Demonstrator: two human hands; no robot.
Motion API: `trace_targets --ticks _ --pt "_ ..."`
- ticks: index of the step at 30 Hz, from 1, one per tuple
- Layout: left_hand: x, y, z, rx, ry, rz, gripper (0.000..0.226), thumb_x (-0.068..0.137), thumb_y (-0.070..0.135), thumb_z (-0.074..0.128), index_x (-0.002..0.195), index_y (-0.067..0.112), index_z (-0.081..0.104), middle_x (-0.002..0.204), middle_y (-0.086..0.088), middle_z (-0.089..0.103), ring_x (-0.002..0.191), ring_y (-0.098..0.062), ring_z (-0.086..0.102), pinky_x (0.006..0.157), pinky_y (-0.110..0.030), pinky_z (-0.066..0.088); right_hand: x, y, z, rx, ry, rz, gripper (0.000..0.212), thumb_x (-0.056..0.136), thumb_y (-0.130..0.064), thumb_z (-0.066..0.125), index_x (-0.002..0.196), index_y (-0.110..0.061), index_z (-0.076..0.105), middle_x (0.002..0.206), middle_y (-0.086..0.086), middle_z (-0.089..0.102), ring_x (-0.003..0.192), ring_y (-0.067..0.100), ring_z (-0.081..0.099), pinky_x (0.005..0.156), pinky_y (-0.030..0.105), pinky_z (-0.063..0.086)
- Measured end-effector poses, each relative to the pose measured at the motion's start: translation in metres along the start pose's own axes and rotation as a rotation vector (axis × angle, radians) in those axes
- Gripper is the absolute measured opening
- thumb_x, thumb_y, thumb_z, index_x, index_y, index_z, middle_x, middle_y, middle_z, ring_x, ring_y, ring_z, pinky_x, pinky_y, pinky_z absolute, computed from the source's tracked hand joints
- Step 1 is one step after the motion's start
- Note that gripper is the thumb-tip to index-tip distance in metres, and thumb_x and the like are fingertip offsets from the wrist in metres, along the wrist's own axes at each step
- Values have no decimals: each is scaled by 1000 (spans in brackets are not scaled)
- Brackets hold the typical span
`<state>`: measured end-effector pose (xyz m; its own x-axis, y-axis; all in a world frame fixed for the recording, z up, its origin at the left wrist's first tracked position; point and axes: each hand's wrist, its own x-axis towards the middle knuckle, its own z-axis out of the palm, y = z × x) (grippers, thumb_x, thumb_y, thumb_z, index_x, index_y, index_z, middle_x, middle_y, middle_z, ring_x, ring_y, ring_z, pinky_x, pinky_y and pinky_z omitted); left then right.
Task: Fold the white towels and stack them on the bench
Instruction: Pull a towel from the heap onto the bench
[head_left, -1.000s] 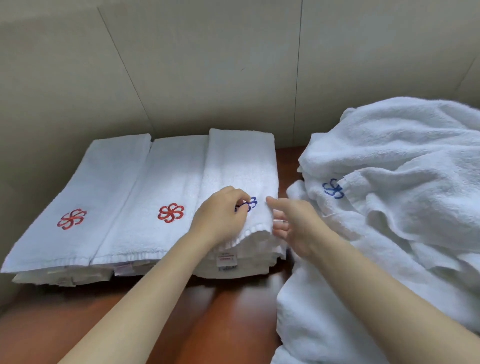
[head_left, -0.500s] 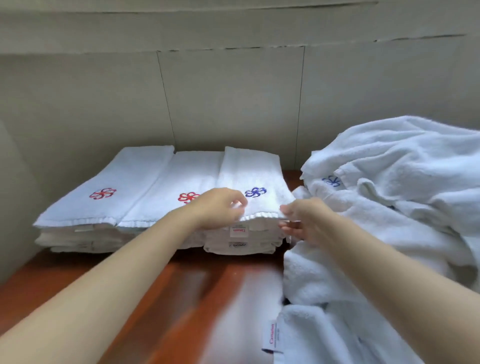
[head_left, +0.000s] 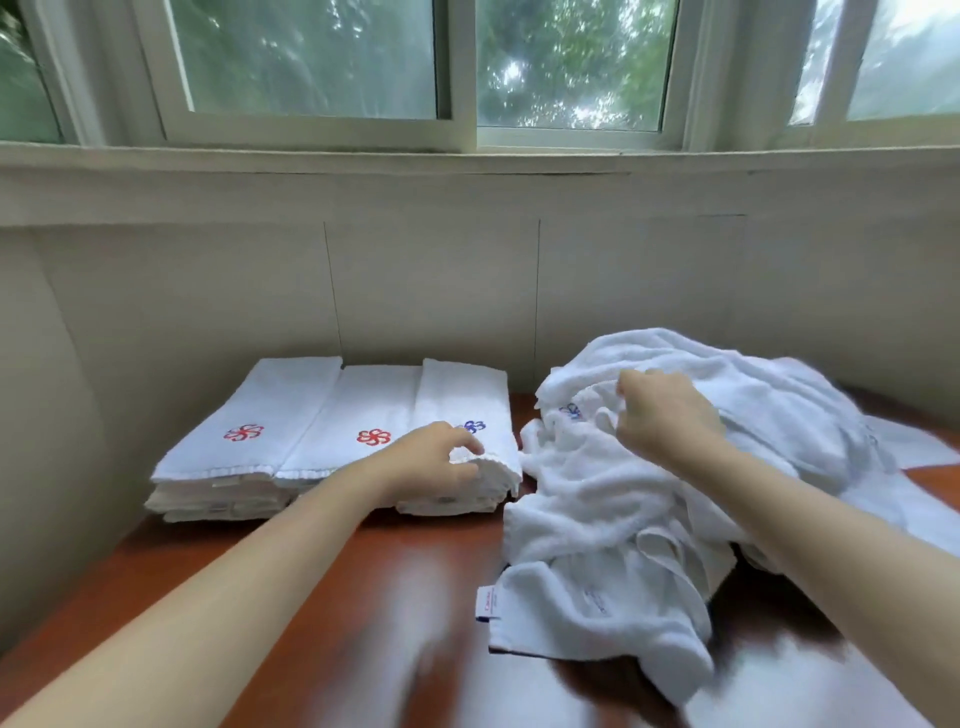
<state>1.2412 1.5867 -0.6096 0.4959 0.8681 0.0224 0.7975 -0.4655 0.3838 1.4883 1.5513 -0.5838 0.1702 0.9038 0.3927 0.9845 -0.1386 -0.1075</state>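
Observation:
Three stacks of folded white towels (head_left: 332, 415) lie side by side at the back left of the brown bench (head_left: 363, 597). Two tops carry red flower marks, the right one a blue mark. My left hand (head_left: 434, 457) rests on the near edge of the right stack, fingers curled over the top towel's hem. A loose heap of unfolded white towels (head_left: 675, 493) covers the right side of the bench. My right hand (head_left: 667, 418) sits on top of the heap, fingers curled into the cloth near a blue mark.
A beige wall (head_left: 467, 286) runs behind the bench, with a window (head_left: 467, 67) above it. The wall also closes in the left side. Bare bench surface shows in front of the stacks, between my arms.
My right hand has left the right stack's edge and moved right and up onto the loose heap. The left hand stays on the stack. The view has tilted up, showing the window.

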Motion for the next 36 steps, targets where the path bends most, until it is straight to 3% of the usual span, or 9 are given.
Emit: trace_targets --ticks 2,4,7,9,12,18,26,30,36 --pt "1 17 2 -111 45 16 32 95 28 52 126 24 55 133 1 48 113 -15 53 92 -25 41 -7 22 5 -266 -54 -12 40 92 -37 46 127 -17 42 127 7 48 121 31 40 90 39 38" --pt "6 32 10 -173 57 23 31 94 25 52 125 23 57 131 2 51 110 -15 56 91 -26 43 -17 44 16 -328 -123 27 43 93 -33 45 133 -22 33 135 4 40 129 30 32 100 43 33" --pt "14 52 28 -371 4 18 29 92 21 53 121 20 57 122 -2 57 90 -19 61 87 -37 49 -29 66 35 -315 -82 38 42 91 -27 48 130 -22 33 128 -1 41 121 27 39 86 37 39" --pt "22 61 41 -353 2 43 30 92 23 54 121 24 58 127 0 54 93 -15 59 86 -30 46 -29 70 41 -336 -18 30 39 88 -25 50 124 -21 36 119 -2 46 110 25 46 75 32 37" --pt "32 74 59 -349 11 76 31 93 28 54 124 27 58 131 3 52 104 -13 56 85 -22 40 -19 67 45 -336 21 14 29 88 -23 50 115 -19 41 110 0 54 103 25 51 77 30 39" --pt "41 81 83 -417 -9 93 31 95 27 51 126 25 56 133 4 51 114 -11 53 96 -25 41 -2 60 54 -280 46 64 15 90 -31 52 99 -20 52 102 -1 65 100 24 57 77 35 35" --pt "35 60 94 -636 3 0 25 94 26 50 117 34 58 123 9 54 106 -7 55 90 -24 43 -2 59 38 39 -64 237 21 73 -38 43 71 -18 50 88 3 63 88 27 55 86 35 34" --pt "26 62 90 -770 -38 -42 24 95 23 51 116 30 57 110 10 57 93 -6 59 77 -20 47 -12 50 22 59 -21 243 25 77 -37 49 81 -15 60 98 6 51 99 32 49 89 37 33" --pt "7 71 81 -975 -84 -122 25 91 26 57 115 32 52 110 2 65 90 -10 66 71 -23 49 -31 41 11 247 12 204 18 76 -18 53 60 -15 44 65 0 49 73 27 49 72 32 26"
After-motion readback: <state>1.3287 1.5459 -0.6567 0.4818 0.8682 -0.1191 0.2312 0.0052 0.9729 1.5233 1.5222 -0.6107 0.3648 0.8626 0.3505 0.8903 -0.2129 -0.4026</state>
